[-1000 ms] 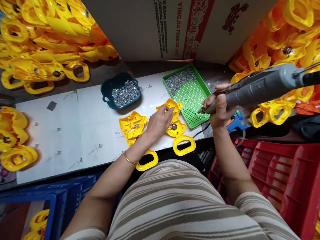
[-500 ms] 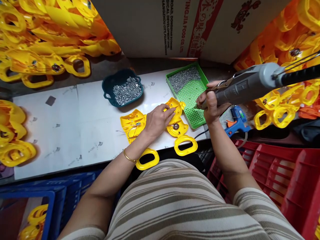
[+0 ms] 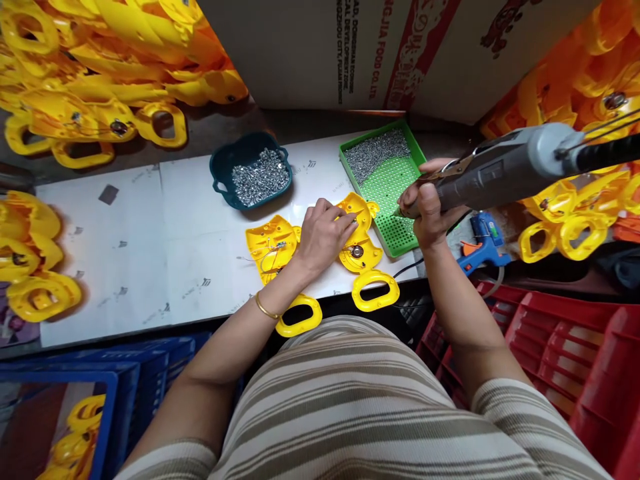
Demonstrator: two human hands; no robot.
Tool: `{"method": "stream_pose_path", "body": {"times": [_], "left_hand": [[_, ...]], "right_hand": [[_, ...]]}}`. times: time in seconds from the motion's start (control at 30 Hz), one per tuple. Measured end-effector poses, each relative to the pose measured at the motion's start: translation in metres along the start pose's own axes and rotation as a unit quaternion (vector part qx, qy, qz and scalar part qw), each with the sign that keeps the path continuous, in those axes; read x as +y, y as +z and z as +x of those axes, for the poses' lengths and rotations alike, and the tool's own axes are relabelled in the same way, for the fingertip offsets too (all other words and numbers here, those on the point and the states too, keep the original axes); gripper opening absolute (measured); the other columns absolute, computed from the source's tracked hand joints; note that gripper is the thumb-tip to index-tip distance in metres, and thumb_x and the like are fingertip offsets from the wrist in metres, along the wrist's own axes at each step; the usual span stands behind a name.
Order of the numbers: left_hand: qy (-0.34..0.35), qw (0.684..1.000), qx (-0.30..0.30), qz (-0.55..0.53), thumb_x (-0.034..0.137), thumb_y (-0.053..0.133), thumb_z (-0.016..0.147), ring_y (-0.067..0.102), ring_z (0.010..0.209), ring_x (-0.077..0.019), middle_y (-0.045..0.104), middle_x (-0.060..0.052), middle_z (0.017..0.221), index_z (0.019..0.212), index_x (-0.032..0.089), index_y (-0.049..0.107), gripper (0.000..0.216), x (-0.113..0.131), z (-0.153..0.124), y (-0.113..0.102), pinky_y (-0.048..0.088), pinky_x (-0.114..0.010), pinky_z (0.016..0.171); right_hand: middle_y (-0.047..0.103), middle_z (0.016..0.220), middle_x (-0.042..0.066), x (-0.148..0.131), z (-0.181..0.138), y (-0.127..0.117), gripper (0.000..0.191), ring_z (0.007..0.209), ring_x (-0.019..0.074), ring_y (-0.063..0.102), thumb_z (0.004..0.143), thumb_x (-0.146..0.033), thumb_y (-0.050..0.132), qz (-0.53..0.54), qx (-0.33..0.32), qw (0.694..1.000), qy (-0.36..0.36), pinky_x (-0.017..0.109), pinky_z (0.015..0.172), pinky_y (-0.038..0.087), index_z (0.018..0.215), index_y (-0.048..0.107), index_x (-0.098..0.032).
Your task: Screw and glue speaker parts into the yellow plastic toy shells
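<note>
Two yellow plastic toy shells with handle loops lie on the white table (image 3: 150, 233) near its front edge. My left hand (image 3: 325, 235) rests on the right shell (image 3: 361, 250), fingers curled and pressing its top down. The left shell (image 3: 267, 243) shows loose wires inside. My right hand (image 3: 430, 210) is wrapped round a grey electric screwdriver (image 3: 505, 170), whose tip hovers over the green tray (image 3: 395, 220) right beside the shell.
A dark teal basket (image 3: 223, 167) holds screws; more screws fill the far end of the green tray. A blue glue gun (image 3: 483, 240) lies at the right. Yellow shells are heaped at both sides. A cardboard box (image 3: 310, 53) stands behind. Red crates (image 3: 565, 347) and blue crates (image 3: 100, 380) flank me.
My right hand has brought the screwdriver tip leftward, closer to the right shell. My left hand has shifted a little on the shell, staying on top of it.
</note>
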State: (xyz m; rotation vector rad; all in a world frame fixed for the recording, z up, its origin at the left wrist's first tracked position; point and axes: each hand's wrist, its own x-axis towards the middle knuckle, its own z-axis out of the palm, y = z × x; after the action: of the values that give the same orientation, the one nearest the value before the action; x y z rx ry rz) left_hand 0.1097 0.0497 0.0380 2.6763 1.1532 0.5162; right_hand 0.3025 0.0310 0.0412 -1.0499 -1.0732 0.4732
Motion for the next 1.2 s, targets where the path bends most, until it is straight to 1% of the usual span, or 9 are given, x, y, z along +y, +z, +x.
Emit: {"method": "stream_pose_path", "body": {"times": [0.17, 0.3, 0.43, 0.53, 0.63, 0.83, 1.03, 1.2], "left_hand": [[-0.018, 0.999, -0.027, 0.009, 0.029, 0.057, 0.092, 0.048, 0.091, -0.0246, 0.07, -0.008, 0.092, 0.105, 0.021, 0.071, 0.021, 0.002, 0.002, 0.001, 0.031, -0.038, 0.073], [-0.025, 0.999, -0.043, 0.014, 0.031, 0.056, 0.093, 0.047, 0.093, -0.0256, 0.068, -0.008, 0.091, 0.103, 0.022, 0.071, 0.021, 0.004, 0.004, 0.002, 0.03, -0.038, 0.073], [-0.03, 0.998, -0.052, 0.021, 0.031, 0.055, 0.093, 0.046, 0.095, -0.0261, 0.066, -0.008, 0.091, 0.098, 0.024, 0.072, 0.02, 0.007, 0.006, 0.002, 0.03, -0.039, 0.075], [-0.034, 0.998, -0.056, 0.027, 0.031, 0.055, 0.093, 0.046, 0.095, -0.0262, 0.066, -0.008, 0.09, 0.096, 0.024, 0.073, 0.019, 0.008, 0.007, 0.002, 0.029, -0.041, 0.077], [-0.037, 0.997, -0.059, 0.021, 0.031, 0.055, 0.093, 0.046, 0.095, -0.0262, 0.066, -0.008, 0.091, 0.097, 0.024, 0.072, 0.019, 0.008, 0.008, 0.003, 0.029, -0.041, 0.078], [-0.048, 0.996, -0.077, -0.002, 0.032, 0.055, 0.093, 0.046, 0.097, -0.0263, 0.065, -0.008, 0.093, 0.099, 0.023, 0.073, 0.021, 0.008, 0.009, 0.004, 0.031, -0.039, 0.075], [-0.048, 0.996, -0.069, -0.005, 0.032, 0.06, 0.091, 0.045, 0.095, -0.0261, 0.064, -0.008, 0.093, 0.096, 0.023, 0.073, 0.017, 0.008, 0.008, 0.001, 0.032, -0.038, 0.073], [-0.046, 0.997, -0.066, 0.001, 0.031, 0.059, 0.091, 0.044, 0.093, -0.0256, 0.063, -0.008, 0.09, 0.096, 0.023, 0.073, 0.018, 0.007, 0.006, 0.001, 0.031, -0.037, 0.072]], "right_hand": [[0.044, 0.056, -0.006, -0.022, 0.003, 0.002, 0.03, 0.039, 0.0142, 0.045, 0.079, -0.056, 0.062, 0.025, -0.007, 1.0, -0.014, 0.031, 0.041, 0.042, 0.1, 0.053, -0.037], [0.042, 0.051, -0.007, -0.04, 0.008, 0.007, 0.029, 0.035, 0.0133, 0.037, 0.077, -0.055, 0.065, 0.065, 0.034, 0.996, -0.049, 0.03, 0.034, 0.035, 0.096, 0.056, -0.035], [0.042, 0.049, -0.006, -0.051, 0.01, 0.01, 0.022, 0.036, 0.0129, 0.039, 0.077, -0.048, 0.067, 0.101, 0.064, 0.992, -0.048, 0.029, 0.034, 0.037, 0.089, 0.061, -0.03], [0.043, 0.049, -0.007, -0.056, 0.009, 0.012, 0.022, 0.036, 0.0111, 0.041, 0.079, -0.047, 0.066, 0.121, 0.052, 0.99, -0.041, 0.026, 0.035, 0.039, 0.089, 0.061, -0.029], [0.044, 0.05, -0.008, -0.061, 0.008, 0.015, 0.021, 0.037, 0.0104, 0.043, 0.079, -0.047, 0.066, 0.137, 0.04, 0.989, -0.037, 0.025, 0.037, 0.041, 0.089, 0.062, -0.029], [0.046, 0.049, -0.008, -0.064, 0.008, 0.024, 0.022, 0.037, 0.0103, 0.044, 0.078, -0.046, 0.067, 0.154, 0.032, 0.986, -0.052, 0.024, 0.036, 0.039, 0.089, 0.062, -0.028], [0.048, 0.05, -0.009, -0.064, 0.007, 0.029, 0.022, 0.036, 0.0111, 0.043, 0.078, -0.046, 0.065, 0.151, 0.017, 0.987, -0.048, 0.025, 0.034, 0.038, 0.091, 0.061, -0.029], [0.046, 0.05, -0.009, -0.064, 0.006, 0.032, 0.022, 0.036, 0.0099, 0.045, 0.079, -0.044, 0.065, 0.18, 0.001, 0.982, -0.06, 0.023, 0.034, 0.039, 0.091, 0.06, -0.027]]}}
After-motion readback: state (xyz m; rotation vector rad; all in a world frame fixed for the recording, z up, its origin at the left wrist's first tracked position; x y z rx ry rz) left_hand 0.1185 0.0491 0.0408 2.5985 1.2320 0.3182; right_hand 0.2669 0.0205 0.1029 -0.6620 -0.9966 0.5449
